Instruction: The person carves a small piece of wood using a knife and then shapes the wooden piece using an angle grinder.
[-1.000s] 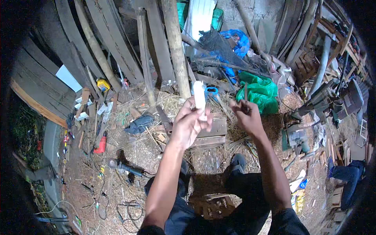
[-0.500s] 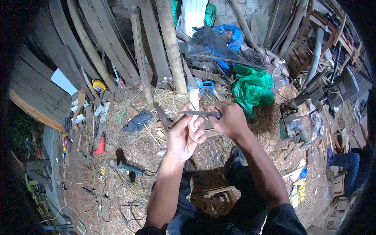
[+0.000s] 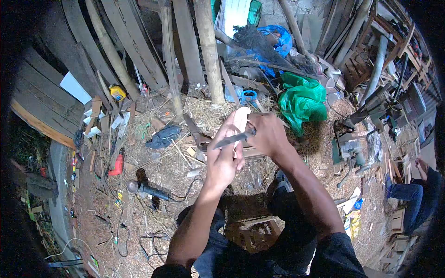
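Note:
My left hand (image 3: 221, 164) is closed around a pale carved piece of wood (image 3: 241, 118), whose upper end sticks out above the fingers. My right hand (image 3: 269, 134) grips a knife by its handle, which the fingers hide. The dark knife blade (image 3: 232, 140) slants across the front of the wood, its tip down and left over my left thumb area. Whether the edge touches the wood, I cannot tell. Just left of my left hand, a rusty dark metal tool (image 3: 195, 132) lies lower down among the shavings.
A grinder-like power tool (image 3: 155, 192) with a cord and a red drill (image 3: 117, 165) lie on the littered ground at left. Green plastic sheeting (image 3: 303, 99) is ahead on the right. Planks and poles (image 3: 208, 51) lean at the back. Another person (image 3: 410, 194) sits at far right.
The knife blade has gone from nearly level to slanting, its tip now lower. The wood has shifted slightly right and leans more to the right. Both hands keep their holds.

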`<state>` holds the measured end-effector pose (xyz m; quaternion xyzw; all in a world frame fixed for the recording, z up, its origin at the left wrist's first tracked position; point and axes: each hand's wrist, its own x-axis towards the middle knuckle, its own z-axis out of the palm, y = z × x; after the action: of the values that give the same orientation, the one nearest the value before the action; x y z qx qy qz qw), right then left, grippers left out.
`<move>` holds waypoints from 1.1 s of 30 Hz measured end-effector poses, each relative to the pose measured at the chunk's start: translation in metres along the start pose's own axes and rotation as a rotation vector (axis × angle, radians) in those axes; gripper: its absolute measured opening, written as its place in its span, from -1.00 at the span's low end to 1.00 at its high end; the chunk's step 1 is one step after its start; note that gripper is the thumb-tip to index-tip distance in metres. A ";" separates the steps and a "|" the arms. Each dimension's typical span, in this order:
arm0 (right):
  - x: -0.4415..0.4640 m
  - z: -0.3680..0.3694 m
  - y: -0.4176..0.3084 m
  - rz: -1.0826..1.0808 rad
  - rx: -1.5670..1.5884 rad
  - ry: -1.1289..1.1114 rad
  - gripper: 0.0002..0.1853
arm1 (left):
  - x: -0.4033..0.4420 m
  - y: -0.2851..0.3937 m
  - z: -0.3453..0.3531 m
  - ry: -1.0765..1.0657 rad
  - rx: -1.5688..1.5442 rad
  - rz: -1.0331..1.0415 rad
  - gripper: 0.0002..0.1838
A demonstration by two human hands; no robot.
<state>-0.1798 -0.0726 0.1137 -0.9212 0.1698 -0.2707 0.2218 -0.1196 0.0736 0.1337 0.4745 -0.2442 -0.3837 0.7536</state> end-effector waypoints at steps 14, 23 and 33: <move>0.010 0.012 0.074 0.239 -0.173 -0.103 -0.72 | 0.006 -0.014 0.016 0.082 -0.133 -0.129 -0.68; 0.001 -0.019 0.038 0.262 0.081 -0.095 -0.53 | 0.031 -0.024 -0.007 -0.004 -0.478 -0.117 -0.86; -0.008 -0.027 0.052 0.395 0.376 -0.106 -0.57 | 0.043 -0.019 -0.018 0.203 -0.089 -0.003 -0.85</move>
<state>-0.2118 -0.1214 0.1045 -0.8256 0.2812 -0.2006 0.4461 -0.0878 0.0437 0.1087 0.4772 -0.1486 -0.3453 0.7943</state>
